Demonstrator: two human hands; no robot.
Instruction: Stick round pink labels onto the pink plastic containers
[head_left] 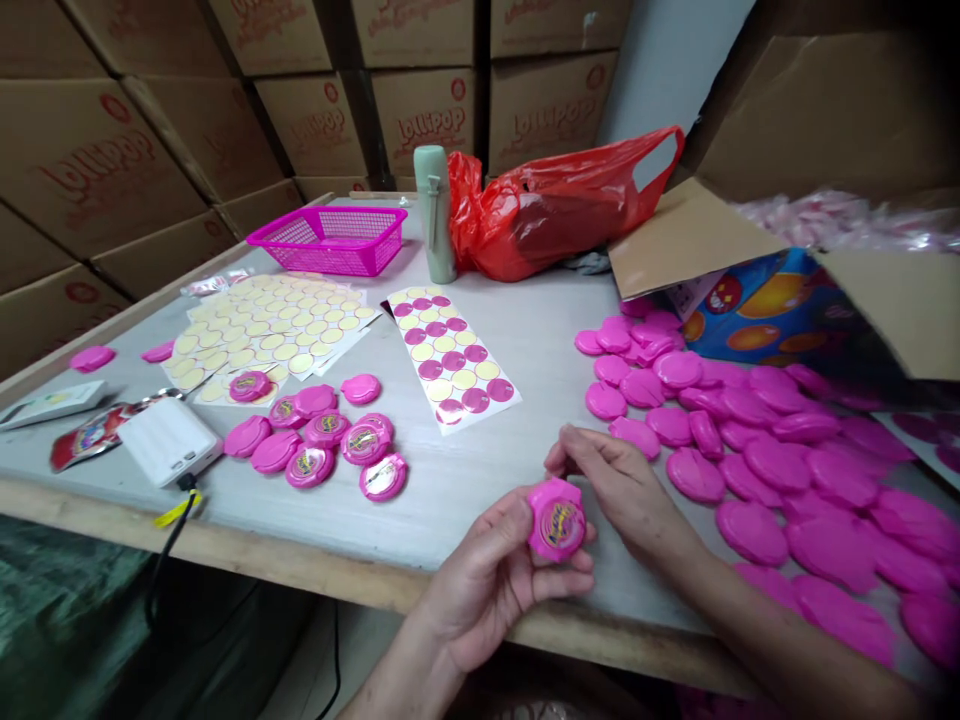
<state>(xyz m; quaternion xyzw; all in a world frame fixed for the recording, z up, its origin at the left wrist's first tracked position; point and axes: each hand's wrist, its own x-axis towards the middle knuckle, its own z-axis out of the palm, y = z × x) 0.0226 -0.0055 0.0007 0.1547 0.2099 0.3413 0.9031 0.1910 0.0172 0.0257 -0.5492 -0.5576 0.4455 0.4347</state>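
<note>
My left hand point(499, 570) is closed around a pink round plastic case point(557, 520), holding it up above the table's front edge. A round printed sticker covers the case's face, which is turned toward me. Just behind and right of the case is my right hand point(619, 485), its fingers curled and pressed together; whether anything is between them is hidden. Beyond the hands lies a sticker sheet point(465, 376) with round pink stickers and bare yellowish circles. To the left is a cluster of pink cases point(328, 428), several with stickers. A large heap of plain pink cases point(750, 470) spreads at right.
A white device point(171, 440) with a black cable sits at left, near more sticker sheets point(262, 325). Farther back stand a pink basket point(330, 240), a green flask point(435, 215) and a red plastic bag point(562, 215). An open carton point(697, 240) stands behind the heap; stacked cartons point(424, 120) line the wall.
</note>
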